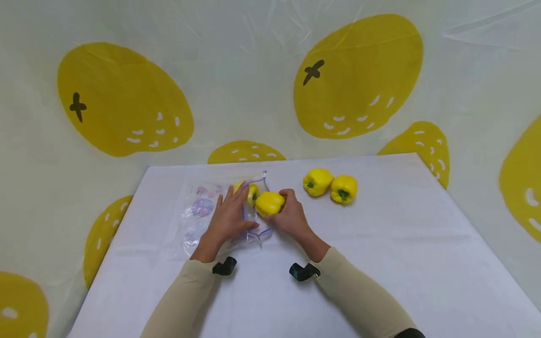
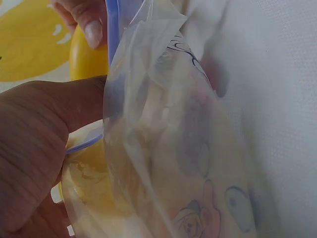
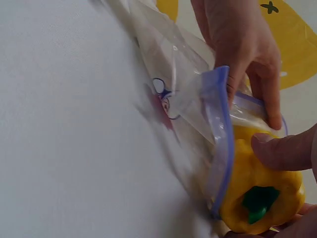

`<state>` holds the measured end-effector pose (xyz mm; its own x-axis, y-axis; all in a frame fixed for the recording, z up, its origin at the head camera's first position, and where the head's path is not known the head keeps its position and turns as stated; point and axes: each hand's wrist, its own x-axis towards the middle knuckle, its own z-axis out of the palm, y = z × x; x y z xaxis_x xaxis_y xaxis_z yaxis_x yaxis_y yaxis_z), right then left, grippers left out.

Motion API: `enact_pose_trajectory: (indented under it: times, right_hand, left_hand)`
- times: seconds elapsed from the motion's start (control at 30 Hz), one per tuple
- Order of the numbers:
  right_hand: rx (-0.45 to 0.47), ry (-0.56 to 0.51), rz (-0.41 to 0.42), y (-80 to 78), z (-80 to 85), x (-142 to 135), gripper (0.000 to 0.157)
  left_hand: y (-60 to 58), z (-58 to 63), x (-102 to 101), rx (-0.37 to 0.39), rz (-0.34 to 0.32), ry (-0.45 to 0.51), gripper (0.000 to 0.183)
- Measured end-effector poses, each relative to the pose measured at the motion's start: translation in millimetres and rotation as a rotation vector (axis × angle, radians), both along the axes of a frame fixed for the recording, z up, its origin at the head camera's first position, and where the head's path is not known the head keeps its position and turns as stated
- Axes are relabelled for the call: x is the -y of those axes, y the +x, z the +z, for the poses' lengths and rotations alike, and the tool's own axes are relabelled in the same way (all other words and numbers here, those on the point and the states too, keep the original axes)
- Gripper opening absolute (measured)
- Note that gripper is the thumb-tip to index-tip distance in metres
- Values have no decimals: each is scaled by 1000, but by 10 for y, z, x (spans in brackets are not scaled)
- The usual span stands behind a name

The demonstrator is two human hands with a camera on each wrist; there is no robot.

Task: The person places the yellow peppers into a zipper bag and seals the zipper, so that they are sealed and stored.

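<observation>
In my right hand (image 1: 291,216) is a yellow bell pepper (image 1: 269,203), gripped between thumb and fingers at the mouth of a clear zip bag (image 1: 203,211). The right wrist view shows its green stem (image 3: 259,202) facing outward, beside the purple zip edge (image 3: 225,148). My left hand (image 1: 230,216) lies over the bag's mouth end with fingers spread and straight. Its thumb (image 2: 84,101) reaches in at the mouth, behind the clear film. Another yellow bell pepper (image 1: 253,191) shows inside the bag, partly covered by the left fingers.
Two more yellow bell peppers, one on the left (image 1: 318,182) and one on the right (image 1: 343,189), sit side by side toward the back of the white-covered table (image 1: 380,263). Behind the table hangs a pale cloth (image 1: 245,94) printed with large yellow fruit.
</observation>
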<state>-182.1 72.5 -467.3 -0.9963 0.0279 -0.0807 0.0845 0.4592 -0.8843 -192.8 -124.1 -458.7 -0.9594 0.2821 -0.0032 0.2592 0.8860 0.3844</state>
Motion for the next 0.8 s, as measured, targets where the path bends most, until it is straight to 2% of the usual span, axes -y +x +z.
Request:
enact_pose_trajectory:
  times: [0.2,0.5,0.7,0.8]
  right_hand:
    - [-20,-1,-24,-2,-45,78,78]
    - [-106,52,-2,-68,-125,115,80]
    - [-118,170,-13,-71,-89,128,76]
    - [-98,172,-10,-70,-54,142,76]
  left_hand:
    - [7,33,-34,11,-28,24,114]
    - [24,43,-18,-26,-50,-26,115]
    - [31,59,-18,-21,-51,-29,115]
    - [29,81,-20,-10,-56,-25,115]
